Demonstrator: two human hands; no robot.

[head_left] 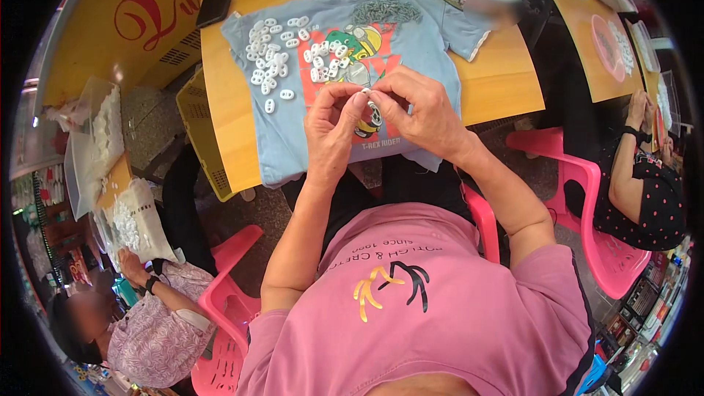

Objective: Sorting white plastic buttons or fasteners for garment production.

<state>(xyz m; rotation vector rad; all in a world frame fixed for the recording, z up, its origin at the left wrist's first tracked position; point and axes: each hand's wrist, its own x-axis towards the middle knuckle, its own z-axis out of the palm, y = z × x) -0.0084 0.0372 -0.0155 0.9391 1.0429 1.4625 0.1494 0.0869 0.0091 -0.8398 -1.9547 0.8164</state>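
Clamping a small, mostly hidden white piece (365,91) in the grip of left hand (332,123) and right hand (416,108) over the blue T-shirt (282,139); best done, likely, by steadying one pinch, adjusting gently with the other, clear of loose white pieces (276,66) on the T-shirt's left.

A yellow wood-toned bench (506,88) stands over a dark speckled floor (273,216), with a yellow crate (207,143) alongside, pink plastic chairs (616,258) nearby and crowded shelves (642,315) lower right.
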